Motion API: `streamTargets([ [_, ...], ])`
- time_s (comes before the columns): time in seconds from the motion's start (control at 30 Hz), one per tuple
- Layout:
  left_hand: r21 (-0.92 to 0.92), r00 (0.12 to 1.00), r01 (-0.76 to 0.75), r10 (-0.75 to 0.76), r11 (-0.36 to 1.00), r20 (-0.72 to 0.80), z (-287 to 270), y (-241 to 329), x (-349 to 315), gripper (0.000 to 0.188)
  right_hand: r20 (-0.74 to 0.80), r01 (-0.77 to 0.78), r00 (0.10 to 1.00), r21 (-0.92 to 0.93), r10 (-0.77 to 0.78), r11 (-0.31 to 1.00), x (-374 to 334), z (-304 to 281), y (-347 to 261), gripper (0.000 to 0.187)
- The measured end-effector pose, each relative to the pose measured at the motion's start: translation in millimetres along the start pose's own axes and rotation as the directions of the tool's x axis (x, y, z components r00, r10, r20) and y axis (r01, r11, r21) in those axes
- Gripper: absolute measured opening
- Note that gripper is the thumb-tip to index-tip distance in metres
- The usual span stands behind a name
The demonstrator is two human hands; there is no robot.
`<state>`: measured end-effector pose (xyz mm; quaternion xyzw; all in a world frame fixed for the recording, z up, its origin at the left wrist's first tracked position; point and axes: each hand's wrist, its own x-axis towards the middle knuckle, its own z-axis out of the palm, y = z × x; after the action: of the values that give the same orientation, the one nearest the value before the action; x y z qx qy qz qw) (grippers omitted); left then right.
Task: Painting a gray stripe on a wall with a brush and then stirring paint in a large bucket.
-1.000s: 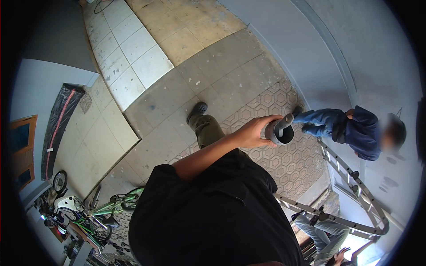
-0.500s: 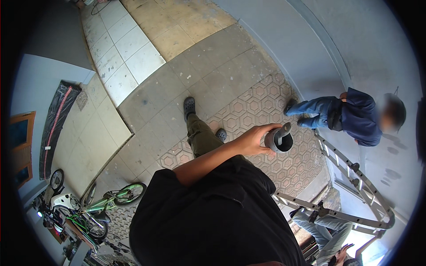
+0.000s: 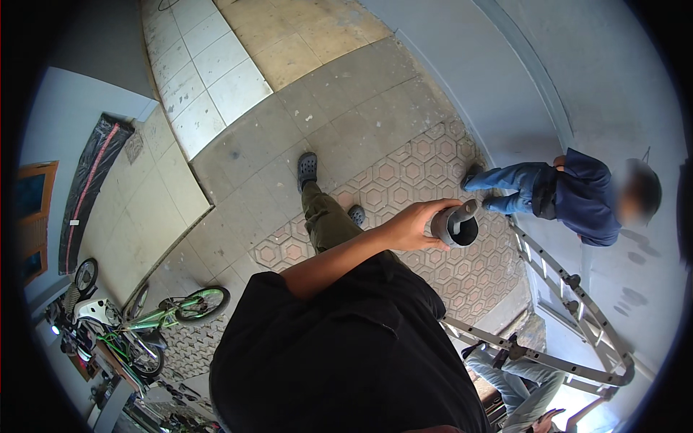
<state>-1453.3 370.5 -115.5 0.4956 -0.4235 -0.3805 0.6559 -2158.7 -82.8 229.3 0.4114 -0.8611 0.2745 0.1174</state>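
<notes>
My left hand (image 3: pixel 417 228) reaches across from the left in front of my black shirt, its fingers and thumb wrapped around the side of a dark grey cup (image 3: pixel 437 229). The cup's mouth faces up toward me, and its inside looks dark. A grey, rounded handle-like piece (image 3: pixel 463 211) sticks out over the rim; its lower end is hidden inside, so its kind does not show. My right hand is out of view.
A person in a dark blue top (image 3: pixel 586 189) stands by the grey wall at right. Below them stands a metal ladder (image 3: pixel 556 270), with another person's legs (image 3: pixel 516 382) beside it. A green bicycle (image 3: pixel 170 314), a motorbike (image 3: pixel 94 312) and a long black-wrapped bundle (image 3: pixel 90 191) are at left.
My view has shifted slightly, so the bicycle, ladder and floor sit a little differently. My left hand keeps its hold on the cup in nearly the same place.
</notes>
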Motion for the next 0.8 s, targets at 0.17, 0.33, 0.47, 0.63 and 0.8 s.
streamTargets([
  [0.17,-0.010,1.000,-0.010,0.010,1.000,0.008,5,1,2,0.092,0.016,-0.015,1.000,0.004,0.015,1.000,10,-7,10,0.090],
  [0.33,-0.018,0.999,-0.035,0.035,0.999,0.011,10,-3,5,0.091,0.005,-0.062,0.998,0.016,0.062,0.998,21,-35,43,0.090],
  [0.47,-0.025,0.999,-0.051,0.052,0.998,0.002,11,-4,8,0.087,-0.030,-0.126,0.991,0.042,0.127,0.991,25,-76,84,0.090],
  [0.63,-0.012,1.000,0.003,-0.003,1.000,-0.015,12,1,6,0.079,-0.127,-0.227,0.963,0.104,0.239,0.968,27,-165,162,0.090],
  [0.8,0.000,0.999,0.046,-0.046,0.999,0.014,14,5,4,0.083,-0.203,-0.319,0.914,0.176,0.351,0.931,7,-241,243,0.090],
])
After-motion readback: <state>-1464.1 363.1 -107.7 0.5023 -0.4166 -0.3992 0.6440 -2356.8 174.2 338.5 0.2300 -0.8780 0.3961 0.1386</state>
